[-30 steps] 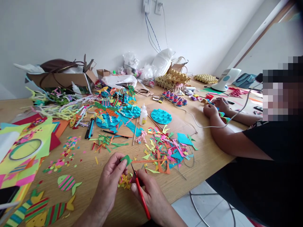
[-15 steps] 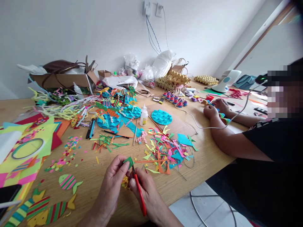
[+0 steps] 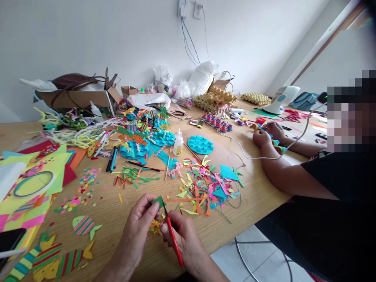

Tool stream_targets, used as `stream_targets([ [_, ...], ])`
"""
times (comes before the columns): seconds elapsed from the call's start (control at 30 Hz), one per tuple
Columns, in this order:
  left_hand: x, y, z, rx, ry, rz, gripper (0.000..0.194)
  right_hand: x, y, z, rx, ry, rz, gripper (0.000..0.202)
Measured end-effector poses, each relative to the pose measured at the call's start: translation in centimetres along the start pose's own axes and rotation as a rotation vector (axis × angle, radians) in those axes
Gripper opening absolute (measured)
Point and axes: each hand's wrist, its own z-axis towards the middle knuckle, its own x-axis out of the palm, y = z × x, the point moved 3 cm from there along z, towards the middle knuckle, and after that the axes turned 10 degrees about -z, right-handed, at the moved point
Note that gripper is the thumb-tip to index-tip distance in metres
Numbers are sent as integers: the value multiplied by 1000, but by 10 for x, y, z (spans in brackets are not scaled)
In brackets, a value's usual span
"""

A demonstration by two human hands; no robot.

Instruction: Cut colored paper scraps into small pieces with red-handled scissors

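Between the thumb and fingers of my left hand (image 3: 142,219) is a small piece of green paper (image 3: 159,201). My right hand (image 3: 182,233) is wrapped round red-handled scissors (image 3: 174,239), whose dark blades point up at the paper's right edge. Yellow paper pieces (image 3: 156,227) lie on the table just below the hands. Left of them rests a striped paper fish (image 3: 84,226), with more striped fish (image 3: 70,263) at the lower left. A pile of colourful paper scraps (image 3: 202,188) lies beyond my right hand.
A glue bottle (image 3: 178,143) stands upright near a blue egg-carton disc (image 3: 200,145). Coloured sheets (image 3: 55,172) lie at the left under a tape roll (image 3: 33,184). At the right, a person's hands (image 3: 266,135) work with small painted pieces. A cable (image 3: 249,158) crosses the table.
The scissor blades have shifted slightly left and look more closed against the green paper. My left hand has barely moved.
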Motion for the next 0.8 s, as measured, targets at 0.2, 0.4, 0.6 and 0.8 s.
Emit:
stream_targets([
  [0.2, -6, 3, 2, 8, -10, 16, 14, -2, -2, 0, 22, 21, -5, 54],
  [0.4, -9, 2, 3, 24, -16, 45, 12, -2, -7, 1, 22, 45, -65, 52],
  [0.6, -11, 0, 2, 20, -6, 88, 12, -4, -5, 1, 22, 56, -111, 49],
  [0.8, -5, -6, 1, -6, 51, 125, 12, -10, 3, 0, -4, 111, -154, 40],
])
